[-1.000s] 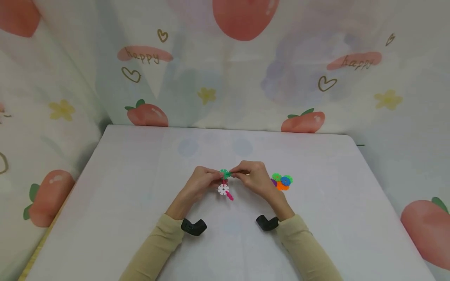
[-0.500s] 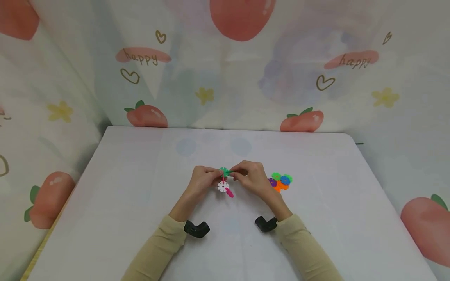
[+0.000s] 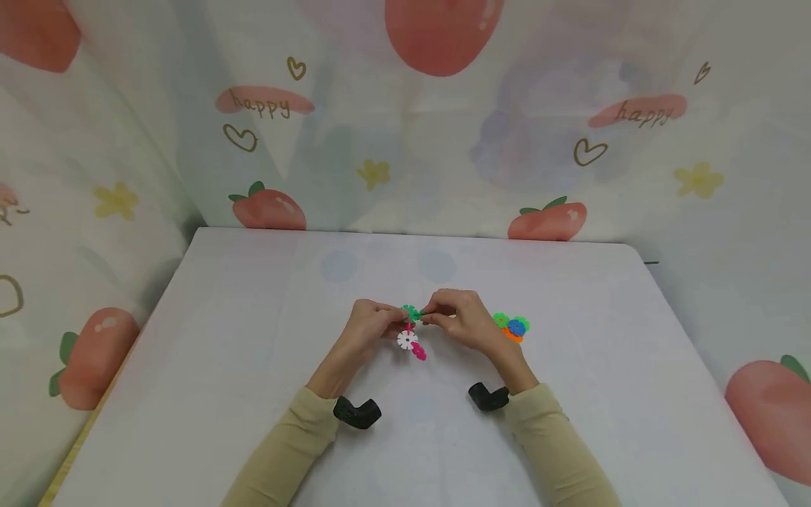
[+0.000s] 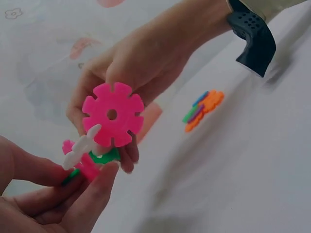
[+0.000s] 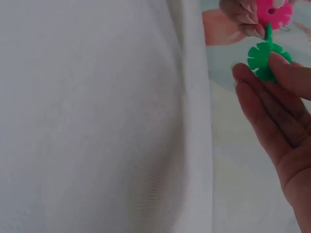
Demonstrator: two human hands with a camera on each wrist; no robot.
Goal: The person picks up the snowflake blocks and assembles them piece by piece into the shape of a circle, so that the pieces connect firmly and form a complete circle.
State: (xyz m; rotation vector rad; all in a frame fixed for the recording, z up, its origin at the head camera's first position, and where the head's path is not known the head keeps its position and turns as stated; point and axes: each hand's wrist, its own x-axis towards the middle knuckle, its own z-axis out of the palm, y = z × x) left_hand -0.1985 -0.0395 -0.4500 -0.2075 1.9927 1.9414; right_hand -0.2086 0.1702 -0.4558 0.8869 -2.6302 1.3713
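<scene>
My left hand (image 3: 374,325) pinches one green notched snowflake disc (image 3: 410,314) of a small joined chain. Below it, a white disc (image 3: 407,340) and a pink disc (image 3: 419,351) hang off the table. Another pink disc (image 4: 87,167) sits between the green and white ones, partly hidden by fingers. From the other side, my right hand (image 3: 465,320) pinches a second green disc (image 5: 260,58) between thumb and fingers. In the right wrist view the two green discs meet at right angles; how deeply their slots engage I cannot tell.
Right of my right hand lies a small pile of discs: green (image 3: 501,320), blue (image 3: 517,326) and orange (image 3: 512,336), with a purple one (image 4: 196,114) seen in the left wrist view. All rest on the white table (image 3: 253,303). A patterned cloth (image 3: 431,155) hangs behind.
Both hands keep their pinch on the green discs. The lower pink disc has turned to show more of its face. My right wrist now covers the purple disc in the head view.
</scene>
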